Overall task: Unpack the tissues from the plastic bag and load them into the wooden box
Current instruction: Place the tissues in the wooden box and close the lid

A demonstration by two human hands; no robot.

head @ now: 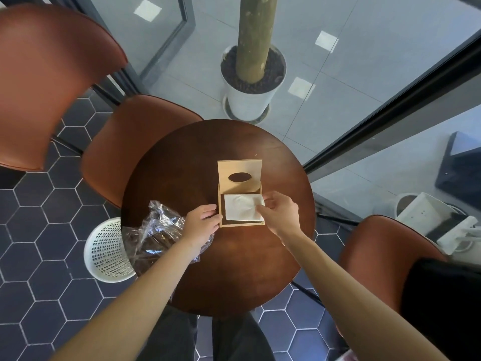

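An open wooden box (pixel 221 204) stands near the middle of the round dark table (pixel 234 269), its lid (pixel 239 166) with an oval slot tilted up at the back. A white stack of tissues (pixel 240 209) lies inside it, slightly skewed. My right hand (pixel 279 211) pinches the stack's right edge. My left hand (pixel 201 222) rests against the box's left wall, fingers curled on it. The clear plastic bag (pixel 156 230) lies crumpled on the table's left part, under my left forearm.
A white perforated waste basket (pixel 104 251) stands on the floor left of the table. Brown chairs (pixel 125 142) surround the table on the left and right. A white plant pot (pixel 250 95) with a trunk stands beyond, behind glass.
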